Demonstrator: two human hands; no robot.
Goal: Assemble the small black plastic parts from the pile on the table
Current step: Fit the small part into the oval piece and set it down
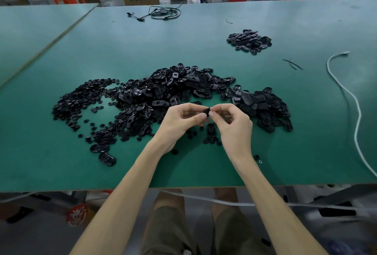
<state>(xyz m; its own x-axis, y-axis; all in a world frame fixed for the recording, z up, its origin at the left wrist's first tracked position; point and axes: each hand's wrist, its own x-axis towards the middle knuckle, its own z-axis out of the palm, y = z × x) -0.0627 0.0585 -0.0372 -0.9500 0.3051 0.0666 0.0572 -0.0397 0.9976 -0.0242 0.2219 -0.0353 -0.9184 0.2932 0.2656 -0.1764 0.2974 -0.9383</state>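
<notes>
Head view looks down on a green tabletop (142, 46) where both bare hands meet just in front of the big pile of black plastic parts (163, 93). The left hand (179, 121) and the right hand (232, 122) are raised a little above the surface, fingers curled inward toward each other, and a small black part (206, 111) sits between their tips. The right hand's fingers (213, 108) pinch the part's right edge between thumb and forefinger, while the left thumb and forefinger close on its left side; most of the part is hidden by the fingertips, so its exact shape cannot be told. The remaining fingers of both hands are loosely bent and hold nothing else. Directly beneath the hands a few loose black pieces (211, 130) lie on the tabletop. The main pile spreads behind and to the left of the hands, with oval shells heaped in the middle and a spread of smaller round pieces (81, 99) at its left end. Another cluster of oval shells (263, 107) lies just to the right of the right hand. Farther back on the right, well apart, sits a smaller heap of black parts (249, 41). A white cord (355, 107) snakes along the right side, and a coiled black cable (163, 12) lies near the far edge.
</notes>
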